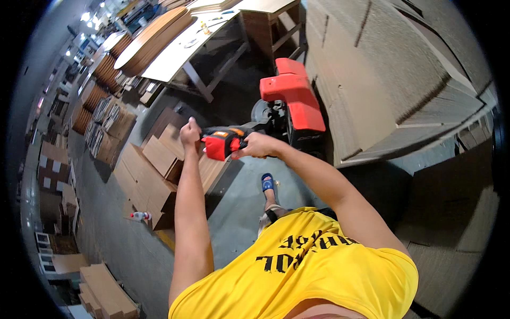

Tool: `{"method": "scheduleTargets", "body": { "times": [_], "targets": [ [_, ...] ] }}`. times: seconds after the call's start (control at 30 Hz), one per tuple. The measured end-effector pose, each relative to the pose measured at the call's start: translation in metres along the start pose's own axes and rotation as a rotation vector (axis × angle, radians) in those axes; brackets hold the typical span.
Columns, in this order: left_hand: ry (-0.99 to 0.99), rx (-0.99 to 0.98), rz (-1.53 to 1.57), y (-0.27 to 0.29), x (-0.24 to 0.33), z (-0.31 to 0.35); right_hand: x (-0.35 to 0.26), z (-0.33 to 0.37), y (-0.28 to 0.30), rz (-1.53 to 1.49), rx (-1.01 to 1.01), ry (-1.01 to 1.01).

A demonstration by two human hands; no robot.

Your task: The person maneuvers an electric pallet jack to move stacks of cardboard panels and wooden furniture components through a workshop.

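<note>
A red and black control handle [217, 146] of an electric pallet truck is in front of me at waist height. My left hand [190, 134] is closed on its left end, thumb up. My right hand [259, 145] is wrapped round its right grip, and the fingers hide most of that grip. From the handle a dark tiller arm runs back to the truck's red body [300, 95], which stands ahead and slightly right of me.
Stacked cardboard sheets [366, 80] rise close on the right. Left of the handle lie wooden panels [154, 165], with a plastic bottle [141, 216] on the floor beside them. A white-topped workbench [178, 56] stands ahead, near stacked curved boards [149, 40]. My foot wears a blue slipper [267, 182].
</note>
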State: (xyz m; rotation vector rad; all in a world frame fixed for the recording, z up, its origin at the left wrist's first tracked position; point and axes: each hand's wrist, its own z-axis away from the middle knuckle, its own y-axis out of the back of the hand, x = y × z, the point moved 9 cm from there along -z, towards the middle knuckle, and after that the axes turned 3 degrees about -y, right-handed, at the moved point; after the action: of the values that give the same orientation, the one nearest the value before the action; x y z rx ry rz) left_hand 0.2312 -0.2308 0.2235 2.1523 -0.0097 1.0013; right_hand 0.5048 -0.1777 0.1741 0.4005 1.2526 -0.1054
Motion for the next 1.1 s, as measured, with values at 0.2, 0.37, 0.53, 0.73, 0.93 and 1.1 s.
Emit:
{"method": "scheduleTargets", "body": {
  "times": [0.2, 0.37, 0.53, 0.73, 0.93, 1.1],
  "targets": [
    [-0.01, -0.007, 0.038, 0.033, -0.004, 0.033, 0.0, 0.021, -0.03, 0.048, -0.043, -0.03],
    [0.083, -0.009, 0.229, 0.014, -0.015, 0.049, -0.005, 0.057, -0.016, 0.1, -0.02, 0.018],
    [0.089, -0.025, 0.282, 0.066, -0.053, 0.067, -0.062, 0.095, -0.02, 0.055, -0.077, 0.256],
    [0.044, -0.058, 0.006, 0.062, 0.005, 0.076, -0.037, 0.096, -0.026, -0.093, -0.177, 0.094],
    [0.166, -0.139, -0.114, 0.082, 0.03, 0.131, -0.016, 0.113, -0.055, -0.009, -0.187, -0.069],
    [0.106, -0.118, -0.043, 0.085, 0.03, 0.169, 0.0, 0.127, -0.079, -0.054, -0.248, -0.113]
  ]
}}
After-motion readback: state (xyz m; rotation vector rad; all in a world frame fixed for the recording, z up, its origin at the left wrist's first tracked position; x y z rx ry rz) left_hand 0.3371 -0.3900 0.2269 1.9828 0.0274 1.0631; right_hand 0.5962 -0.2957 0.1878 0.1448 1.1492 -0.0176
